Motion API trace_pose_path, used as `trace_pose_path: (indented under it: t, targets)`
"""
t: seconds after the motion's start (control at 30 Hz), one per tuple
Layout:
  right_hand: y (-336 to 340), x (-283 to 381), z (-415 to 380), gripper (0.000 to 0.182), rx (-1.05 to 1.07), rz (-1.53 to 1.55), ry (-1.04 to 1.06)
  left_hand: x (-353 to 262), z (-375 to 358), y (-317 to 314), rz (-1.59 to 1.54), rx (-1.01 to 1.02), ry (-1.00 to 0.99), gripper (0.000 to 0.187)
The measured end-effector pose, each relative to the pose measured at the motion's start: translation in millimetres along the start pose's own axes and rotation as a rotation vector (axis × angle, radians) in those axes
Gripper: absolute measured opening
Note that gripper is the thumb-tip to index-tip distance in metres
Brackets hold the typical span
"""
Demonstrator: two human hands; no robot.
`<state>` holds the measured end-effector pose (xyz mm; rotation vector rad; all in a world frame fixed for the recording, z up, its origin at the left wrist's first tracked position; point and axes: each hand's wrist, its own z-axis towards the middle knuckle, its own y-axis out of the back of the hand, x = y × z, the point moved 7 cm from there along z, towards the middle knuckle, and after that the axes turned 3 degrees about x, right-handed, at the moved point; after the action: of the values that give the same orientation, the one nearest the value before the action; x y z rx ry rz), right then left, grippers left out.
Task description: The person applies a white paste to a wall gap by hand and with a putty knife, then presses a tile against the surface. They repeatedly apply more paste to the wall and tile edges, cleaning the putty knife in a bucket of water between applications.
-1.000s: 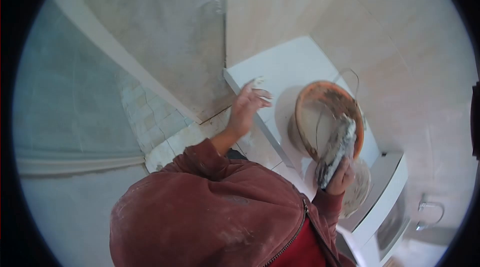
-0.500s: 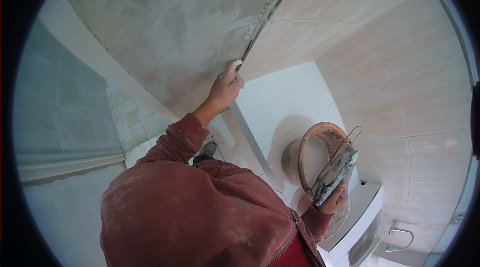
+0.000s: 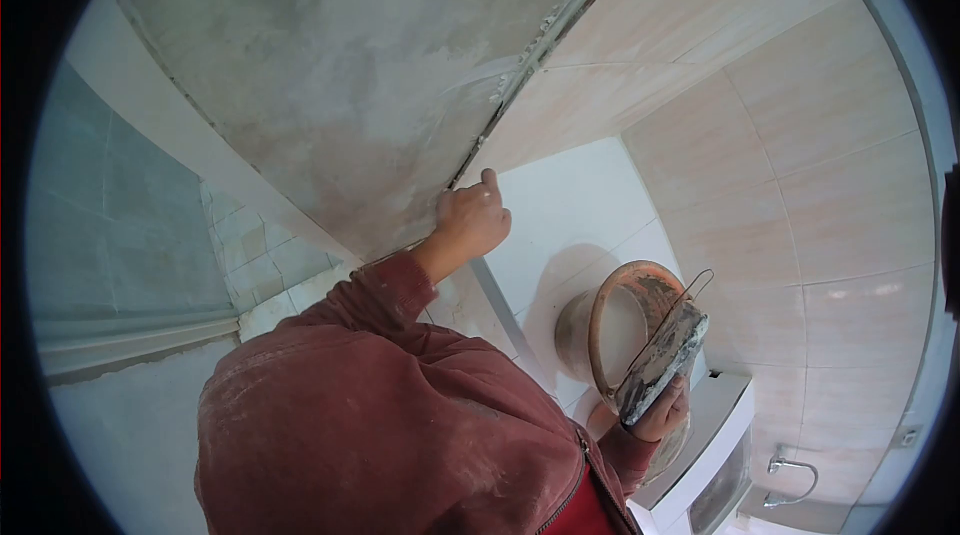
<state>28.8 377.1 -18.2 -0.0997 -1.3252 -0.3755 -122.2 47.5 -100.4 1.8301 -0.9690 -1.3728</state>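
My left hand (image 3: 473, 220) is closed, its knuckles near the lower end of the dark joint (image 3: 487, 135) between the grey plastered wall (image 3: 330, 85) and the pale tiles. One finger or thumb sticks up, and whatever the curled fingers hold is hidden. At the lower right, my right hand (image 3: 664, 409) grips a flat rectangular board (image 3: 660, 360) caked with grey and white plaster. The board is tilted over the rim of a round bucket (image 3: 596, 335). Pale, smooth material (image 3: 622, 330) shows inside this bucket, and a thin wire handle (image 3: 703, 280) loops at its far side.
The bucket stands on a white tiled ledge (image 3: 570, 195). Beige tiled walls (image 3: 850, 195) rise on the right. A white-edged unit (image 3: 700, 455) and a metal tap (image 3: 795, 465) are at the lower right. A pale wall edge (image 3: 200, 125) runs down the left.
My left hand has moved down along the joint, and the white lump seen at its fingertips is out of sight. My right hand keeps the board over the bucket; the view has shifted slightly.
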Motion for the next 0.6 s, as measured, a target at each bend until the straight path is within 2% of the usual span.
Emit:
trace_pose_path:
  t: [0.03,0.1,0.13,0.2,0.27,0.33,0.4,0.43,0.5,0.6]
  targets:
    - [2,0,0,0.036,0.004,-0.001,0.004,11,4,-13,-0.004,-0.004,0.002,0.056]
    - [6,-2,1,0.036,0.021,-0.031,0.014,31,3,-8,-0.339,-0.297,-0.013,0.053]
    - [9,-6,2,0.036,0.029,-0.032,0.018,34,1,-6,-0.344,-0.303,-0.008,0.053]
    - [15,-9,3,0.044,-0.003,-0.121,0.056,27,-11,13,-0.559,-0.417,-0.238,0.06]
    - [35,1,-13,0.039,0.024,-0.047,0.08,18,-46,10,-0.632,-0.47,-0.241,0.058]
    - [42,-2,-13,0.036,0.039,-0.002,0.061,18,-45,1,-0.71,-0.471,-0.233,0.057]
    - [51,-14,-11,0.044,0.084,-0.069,0.036,25,-32,-18,-1.31,-0.331,-0.181,0.048]
    - [56,-14,-10,0.044,0.085,-0.07,0.033,21,-32,-18,-1.31,-0.33,-0.178,0.048]
    - [53,-11,-10,0.044,0.075,-0.075,0.035,17,-29,-21,-1.646,-0.204,-0.179,0.046]
    - [55,-8,-7,0.036,-0.016,-0.065,0.132,12,-34,-20,-1.764,-0.217,-0.19,0.036]
